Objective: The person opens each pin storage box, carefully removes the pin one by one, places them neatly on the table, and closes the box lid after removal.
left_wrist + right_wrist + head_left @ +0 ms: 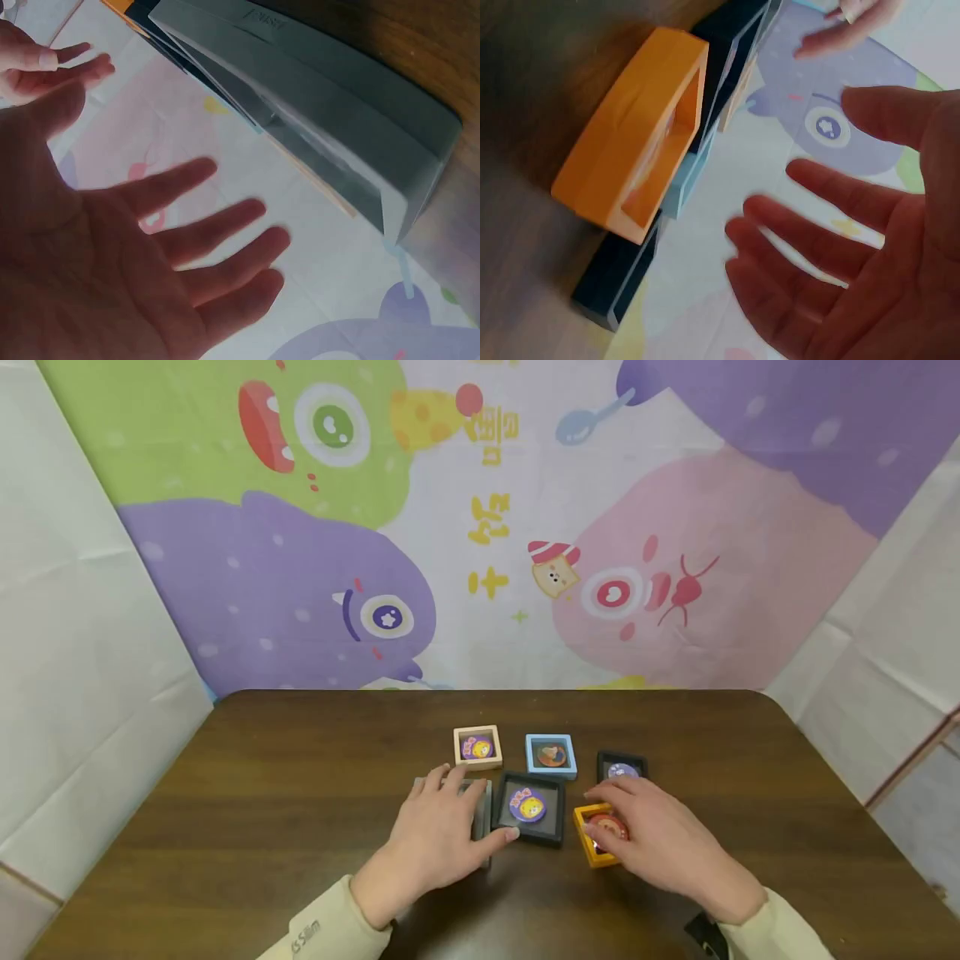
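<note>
Head view from above, facing forward and down; both wrist views close, tilted, sharing orange frame (pixel 630 135)

Grey frame (pixel 330 97): flat, mostly hidden under L hand (pixel 435 831); orange frame (pixel 622 135): flat, slightly askew, red rd badge (pixel 613 822) inside, partly hidden under R hand (pixel 663 835); lg black frame (pixel 531 838): flat, btwn hands, by L thumb, purple badge (pixel 528 807) w/ yellow figure inside

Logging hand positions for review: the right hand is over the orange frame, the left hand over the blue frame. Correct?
Not quite: the head view shows the left hand over the gray frame. The right hand is indeed over the orange frame.
</note>
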Demonstrator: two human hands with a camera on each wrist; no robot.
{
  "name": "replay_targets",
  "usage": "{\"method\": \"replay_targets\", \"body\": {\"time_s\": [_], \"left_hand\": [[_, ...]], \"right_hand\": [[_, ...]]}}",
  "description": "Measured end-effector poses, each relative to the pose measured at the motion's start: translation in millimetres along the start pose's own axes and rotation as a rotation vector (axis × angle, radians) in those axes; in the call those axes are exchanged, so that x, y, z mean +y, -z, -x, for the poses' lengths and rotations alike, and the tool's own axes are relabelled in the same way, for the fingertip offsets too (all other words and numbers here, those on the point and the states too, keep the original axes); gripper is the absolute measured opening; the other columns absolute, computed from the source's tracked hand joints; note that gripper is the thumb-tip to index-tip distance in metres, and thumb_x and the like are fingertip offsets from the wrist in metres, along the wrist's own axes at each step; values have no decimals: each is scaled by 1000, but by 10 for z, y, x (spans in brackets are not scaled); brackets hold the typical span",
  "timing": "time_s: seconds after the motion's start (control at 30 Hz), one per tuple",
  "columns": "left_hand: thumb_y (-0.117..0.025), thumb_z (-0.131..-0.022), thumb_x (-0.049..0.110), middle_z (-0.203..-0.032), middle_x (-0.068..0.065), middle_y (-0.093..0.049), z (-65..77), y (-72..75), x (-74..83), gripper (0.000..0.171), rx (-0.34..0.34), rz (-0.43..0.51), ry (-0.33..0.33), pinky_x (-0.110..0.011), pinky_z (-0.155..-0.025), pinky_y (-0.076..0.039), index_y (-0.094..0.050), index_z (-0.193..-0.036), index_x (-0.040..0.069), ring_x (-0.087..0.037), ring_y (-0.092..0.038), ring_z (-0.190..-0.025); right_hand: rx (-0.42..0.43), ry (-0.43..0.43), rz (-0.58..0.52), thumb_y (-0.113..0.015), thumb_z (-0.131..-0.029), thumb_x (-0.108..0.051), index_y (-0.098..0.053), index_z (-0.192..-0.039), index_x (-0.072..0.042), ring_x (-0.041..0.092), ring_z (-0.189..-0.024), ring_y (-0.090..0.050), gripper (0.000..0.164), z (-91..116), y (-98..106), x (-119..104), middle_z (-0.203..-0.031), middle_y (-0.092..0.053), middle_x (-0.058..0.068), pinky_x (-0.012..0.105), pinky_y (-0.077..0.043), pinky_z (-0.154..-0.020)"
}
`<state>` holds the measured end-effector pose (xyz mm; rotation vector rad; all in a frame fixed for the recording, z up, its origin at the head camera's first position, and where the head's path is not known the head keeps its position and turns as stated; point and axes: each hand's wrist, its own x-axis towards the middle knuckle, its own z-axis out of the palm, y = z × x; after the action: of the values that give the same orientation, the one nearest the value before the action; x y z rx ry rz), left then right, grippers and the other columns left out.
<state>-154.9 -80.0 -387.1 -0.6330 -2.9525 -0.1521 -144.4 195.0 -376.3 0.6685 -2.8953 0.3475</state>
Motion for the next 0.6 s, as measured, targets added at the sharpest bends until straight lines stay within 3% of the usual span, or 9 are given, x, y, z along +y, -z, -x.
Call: {"method": "replay_targets", "body": {"time_s": [0.13,0.23,0.43,0.6], "left_hand": [[-31,-81,77,-132,-11,-48,-5,-14,-4,80,-49,-5,-28,-50,-96,-34,-56,-126,15,-33,-43,-119],[-34,-83,73,-128,-10,-51,-22,-4,1,75,-49,-21,-48,-48,-94,-37,-57,-124,15,-31,-46,-116],[-36,-85,70,-121,-5,-54,-38,29,12,68,9,-43,-70,-44,-91,-40,-59,-119,16,-28,-50,-108],[-37,-85,69,-118,-4,-55,-15,27,16,66,14,-36,-80,-41,-90,-40,-60,-118,16,-26,-51,-103]], "right_hand": [[-97,8,-20,-67,-78,-44,-62,-95,-23,6,-76,-47,27,-12,93,60,-88,-55,-11,30,-45,-70],[-151,5,-26,-72,-72,-44,-57,-84,-25,7,-69,-44,27,-9,179,126,-78,-51,-12,28,-42,-64],[-282,-8,-51,-80,-60,-45,-50,-74,-24,10,-65,-42,39,12,223,231,-71,-48,-8,31,-36,-58],[-368,-3,-62,-81,-61,-33,-50,-73,-23,12,-63,-42,36,22,110,236,-69,-48,-8,32,-38,-57]]}}
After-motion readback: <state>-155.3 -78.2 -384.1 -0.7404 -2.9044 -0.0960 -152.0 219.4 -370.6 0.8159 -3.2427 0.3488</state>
